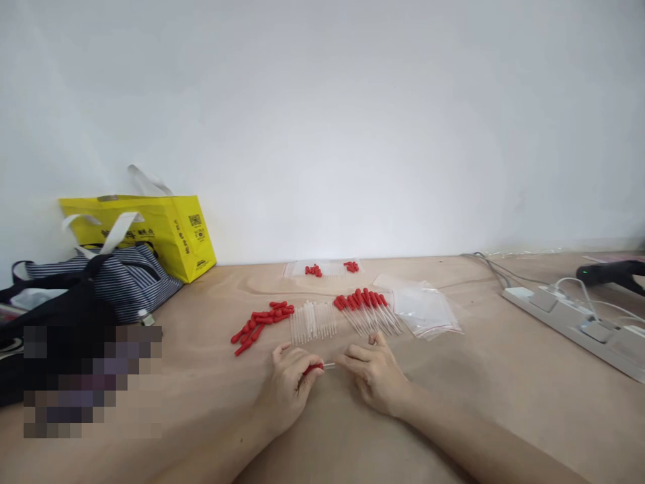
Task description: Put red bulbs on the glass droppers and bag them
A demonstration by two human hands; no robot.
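Observation:
My left hand point(293, 376) is closed around a red rubber dropper bulb point(313, 368), with much of the bulb hidden by the fingers. From the bulb's open end a clear dropper tube point(329, 366) runs across to my right hand point(375, 373), whose fingertips pinch its other end. How deep the tube sits in the bulb I cannot tell. Just beyond the hands lies a row of bare clear tubes point(313, 323). Loose red bulbs point(259, 324) are scattered to its left. On its right, droppers with red bulbs fitted point(370, 310) lie side by side.
Clear zip bags point(428, 309) lie right of the droppers. Further bags with red bulbs point(313, 270) and tubes are near the wall. A yellow bag point(189, 235) and a striped bag point(134, 279) stand left. A power strip point(569, 323) with cables lies right.

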